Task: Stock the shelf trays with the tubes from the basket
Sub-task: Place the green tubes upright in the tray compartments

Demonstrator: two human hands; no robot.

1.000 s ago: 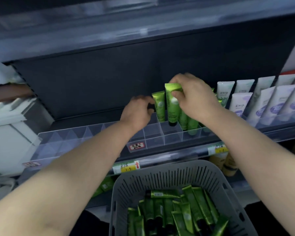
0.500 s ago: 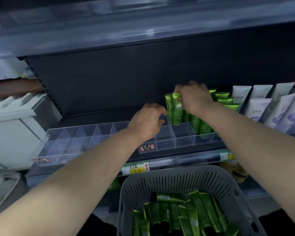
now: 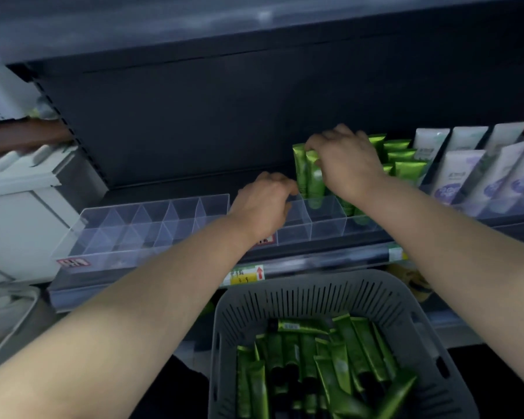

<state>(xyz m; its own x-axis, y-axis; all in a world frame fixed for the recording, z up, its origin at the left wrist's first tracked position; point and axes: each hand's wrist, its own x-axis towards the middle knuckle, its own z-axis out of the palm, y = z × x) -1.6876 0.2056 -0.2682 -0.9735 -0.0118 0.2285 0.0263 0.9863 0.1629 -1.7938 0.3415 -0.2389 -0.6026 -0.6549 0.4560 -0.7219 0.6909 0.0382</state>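
Two green tubes (image 3: 308,173) stand upright in the back cells of the clear divided shelf tray (image 3: 152,225). My right hand (image 3: 344,160) grips their tops from above. My left hand (image 3: 263,204) rests on the tray with curled fingers, its fingertips touching the base of the left tube; its grip is hidden. More green tubes (image 3: 403,158) fill the tray cells behind my right hand. The grey slotted basket (image 3: 288,294) sits below the shelf, holding several loose green tubes (image 3: 330,364).
White tubes (image 3: 478,173) stand in rows at the right of the shelf. Price labels (image 3: 245,275) line the shelf's front rail. White containers (image 3: 18,207) sit on the left. A dark shelf board overhangs above.
The tubes have sunk deeper into the tray cells under my right hand. My left hand slid from the left tube's side down to its base. The camera shifted slightly left.
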